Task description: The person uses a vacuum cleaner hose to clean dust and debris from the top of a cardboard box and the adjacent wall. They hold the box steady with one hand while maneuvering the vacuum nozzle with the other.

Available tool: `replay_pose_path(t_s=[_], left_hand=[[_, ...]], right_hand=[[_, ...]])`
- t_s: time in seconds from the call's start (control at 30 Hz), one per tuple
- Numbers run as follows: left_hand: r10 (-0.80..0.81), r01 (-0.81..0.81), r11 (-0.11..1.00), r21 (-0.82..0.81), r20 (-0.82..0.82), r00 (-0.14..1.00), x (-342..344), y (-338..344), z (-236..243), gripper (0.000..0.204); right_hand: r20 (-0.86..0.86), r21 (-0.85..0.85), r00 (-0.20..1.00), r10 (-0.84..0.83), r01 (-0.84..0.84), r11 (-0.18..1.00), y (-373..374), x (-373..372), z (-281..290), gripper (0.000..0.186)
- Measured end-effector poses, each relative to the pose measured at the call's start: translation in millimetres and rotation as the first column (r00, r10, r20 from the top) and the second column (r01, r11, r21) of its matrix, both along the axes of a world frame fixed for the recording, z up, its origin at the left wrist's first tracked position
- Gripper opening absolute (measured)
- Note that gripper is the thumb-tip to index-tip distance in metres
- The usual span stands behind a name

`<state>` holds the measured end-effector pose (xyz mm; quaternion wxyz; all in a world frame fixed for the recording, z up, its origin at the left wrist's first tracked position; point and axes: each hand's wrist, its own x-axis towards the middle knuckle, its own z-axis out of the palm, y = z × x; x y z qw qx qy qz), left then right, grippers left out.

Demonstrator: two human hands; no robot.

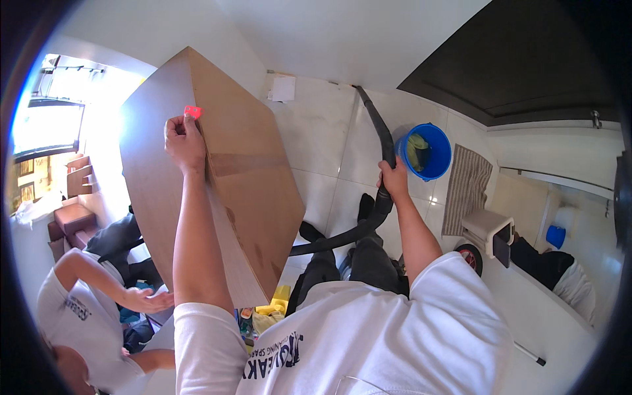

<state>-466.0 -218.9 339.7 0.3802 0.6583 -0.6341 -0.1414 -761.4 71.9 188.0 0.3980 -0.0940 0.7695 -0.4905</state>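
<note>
My left hand [185,143] is closed in a pinch, with a small flat red piece [193,111] at the tip of its thumb. The piece is at the upper edge of a large brown wooden cabinet [247,135], and the fingers hide part of it. A darker band and several stains mark the cabinet's side. To the right, my right hand [394,179] is wrapped around a black vacuum hose [378,122]. The far end of the hose reaches the foot of the wall, and the near part curves left past my legs, behind the cabinet.
A blue bucket [439,150] with a greenish cloth stands right of the hose, beside a striped mat [465,181] and a beige step stool [484,227]. At the lower left a co-worker [85,309] reaches toward the cabinet. Another person [553,270] bends down at the right.
</note>
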Motion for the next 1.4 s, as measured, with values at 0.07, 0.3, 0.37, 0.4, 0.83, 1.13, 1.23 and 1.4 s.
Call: replay_pose_path(t_s=[0.07,0.3,0.37,0.4,0.83,1.13,1.23,1.4], left_hand=[[-0.01,0.01,1.0,-0.027,0.001,1.0,3,-3,0,0.023],[-0.013,0.013,1.0,-0.027,-0.019,1.0,-5,2,6,0.022],[-0.01,0.01,1.0,-0.02,-0.002,1.0,-5,-1,5,0.021],[-0.009,0.009,1.0,-0.014,0.009,1.0,-3,-2,3,0.021],[0.01,-0.011,0.999,-0.048,-0.029,1.0,0,-6,0,0.021],[0.007,-0.011,0.999,-0.036,-0.102,0.995,1,-8,-1,0.021],[0.037,-0.034,0.999,0.026,-0.112,0.993,-2,-7,5,0.021],[0.005,-0.008,0.999,-0.044,-0.088,0.996,-2,-9,4,0.02]], right_hand=[[0.015,-0.046,0.999,0.034,-0.033,0.998,-13,1,9,0.024],[0.015,-0.006,0.987,0.16,-0.16,0.987,-13,-6,9,0.025],[-0.006,-0.005,0.978,0.21,-0.21,0.978,-21,-7,5,0.026],[-0.013,-0.002,0.972,0.234,-0.234,0.972,-25,-4,6,0.027],[-0.044,0.099,0.913,0.406,-0.401,0.911,-95,32,15,0.034],[-0.129,0.082,0.967,0.221,-0.211,0.974,-112,14,-5,0.025],[-0.104,0.1,0.979,0.173,-0.163,0.982,-84,-7,8,0.019],[-0.055,0.068,0.997,0.059,-0.055,0.996,-44,-31,10,0.016]])
